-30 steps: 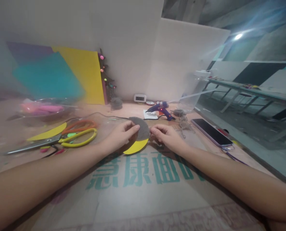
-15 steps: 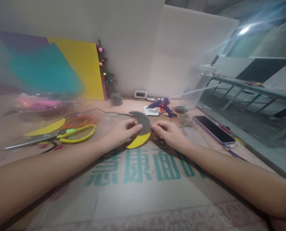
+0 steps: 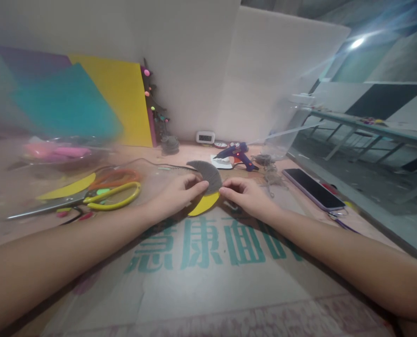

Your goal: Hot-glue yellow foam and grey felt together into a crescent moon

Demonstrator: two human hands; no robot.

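Both my hands meet at the middle of the table over a round piece. My left hand [image 3: 176, 194] pinches the grey woven disc [image 3: 208, 174] from the left, fingers closed on its edge. From the right, my right hand [image 3: 245, 195] pinches the same disc, thumb and fingers pressed together. A yellow paper disc [image 3: 203, 205] lies under the grey one, and only its lower crescent shows. Both pieces rest on a cardboard sheet [image 3: 208, 262] with green printed characters.
Yellow-handled scissors [image 3: 89, 199] and a yellow paper crescent [image 3: 68, 187] lie at the left. A blue glue gun [image 3: 236, 154], twine [image 3: 270, 175] and a phone [image 3: 314, 188] sit at the right. Coloured sheets [image 3: 89, 107] lean on the back wall; a bowl [image 3: 61, 154] stands left.
The grey disc has slid up and away over the yellow one, so less of it shows as a circle. Both hands kept their pinch and shifted slightly.
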